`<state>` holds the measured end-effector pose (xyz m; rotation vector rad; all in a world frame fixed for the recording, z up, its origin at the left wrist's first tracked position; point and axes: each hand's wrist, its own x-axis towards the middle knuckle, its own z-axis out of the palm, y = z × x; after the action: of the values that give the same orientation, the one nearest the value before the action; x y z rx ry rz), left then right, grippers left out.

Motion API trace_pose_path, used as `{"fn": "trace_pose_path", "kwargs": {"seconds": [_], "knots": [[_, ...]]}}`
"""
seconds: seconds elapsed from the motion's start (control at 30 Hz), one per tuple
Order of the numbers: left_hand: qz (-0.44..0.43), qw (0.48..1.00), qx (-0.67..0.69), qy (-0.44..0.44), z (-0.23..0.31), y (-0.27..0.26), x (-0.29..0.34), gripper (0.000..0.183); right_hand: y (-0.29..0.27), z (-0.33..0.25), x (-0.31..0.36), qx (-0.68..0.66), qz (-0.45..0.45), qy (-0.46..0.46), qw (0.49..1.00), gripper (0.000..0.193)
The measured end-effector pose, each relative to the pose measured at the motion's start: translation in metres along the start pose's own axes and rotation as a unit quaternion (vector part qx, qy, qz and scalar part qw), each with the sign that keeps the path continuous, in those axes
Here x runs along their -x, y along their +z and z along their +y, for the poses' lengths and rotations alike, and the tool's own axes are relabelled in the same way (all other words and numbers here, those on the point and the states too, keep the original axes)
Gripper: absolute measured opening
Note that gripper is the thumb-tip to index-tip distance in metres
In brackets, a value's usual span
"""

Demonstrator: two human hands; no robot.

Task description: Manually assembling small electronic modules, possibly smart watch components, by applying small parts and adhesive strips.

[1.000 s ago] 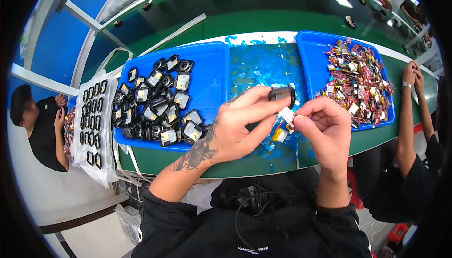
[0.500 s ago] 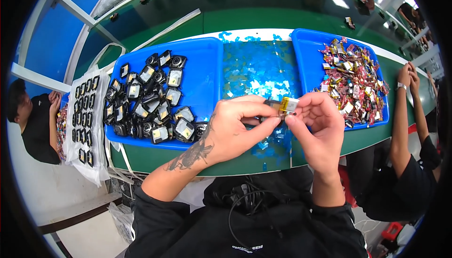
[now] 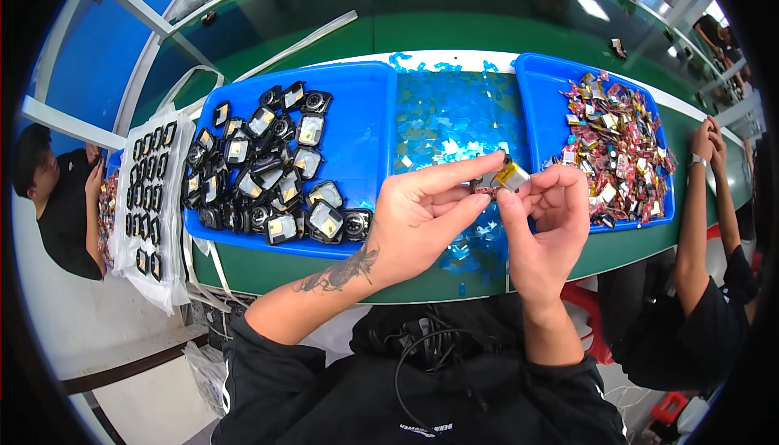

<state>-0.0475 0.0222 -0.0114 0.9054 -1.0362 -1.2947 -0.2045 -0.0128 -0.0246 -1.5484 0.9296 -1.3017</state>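
Observation:
In front of me, above the gap between two blue trays, my hands meet at a small electronic assembly. My left hand (image 3: 422, 222) is closed, with thumb and index finger pinching a small dark watch part (image 3: 485, 181) that the fingers mostly hide. A silver battery (image 3: 513, 176) with yellow tape sticks up beside it, tilted. My right hand (image 3: 548, 238) pinches this battery's lower edge between thumb and fingers. A bit of reddish circuit board shows between the two hands; whether it is still joined to the dark part I cannot tell.
The left blue tray (image 3: 365, 112) holds many black watch cases (image 3: 280, 173). The right blue tray (image 3: 544, 112) carries a heap of red boards with batteries (image 3: 617, 153). Blue film pieces (image 3: 454, 120) cover the bench between them. A white sheet (image 3: 150, 193) with watch cases lies far left. People sit on both sides.
The battery has tilted over to the right and the dark part shows more between my fingers. My right hand has turned slightly. The whole view has shifted a little.

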Motion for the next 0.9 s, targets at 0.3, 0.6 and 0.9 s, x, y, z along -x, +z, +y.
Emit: {"fn": "trace_pose_path", "kwargs": {"seconds": [0.3, 0.6, 0.9], "knots": [[0.061, 0.996, 0.047, -0.039, 0.003, -0.003, 0.003, 0.066, 0.020, -0.010, -0.009, 0.120, -0.051, -0.012, 0.991, 0.043], [0.237, 0.556, -0.796, 0.025, 0.036, -0.113, -0.008, 0.033, 0.019, 0.029, -0.215, 0.247, -0.213, 0.071, 0.943, 0.055], [0.206, 0.591, -0.779, -0.029, 0.038, -0.113, -0.008, 0.034, 0.029, 0.104, -0.270, 0.456, -0.110, 0.056, 0.881, 0.058]]}}
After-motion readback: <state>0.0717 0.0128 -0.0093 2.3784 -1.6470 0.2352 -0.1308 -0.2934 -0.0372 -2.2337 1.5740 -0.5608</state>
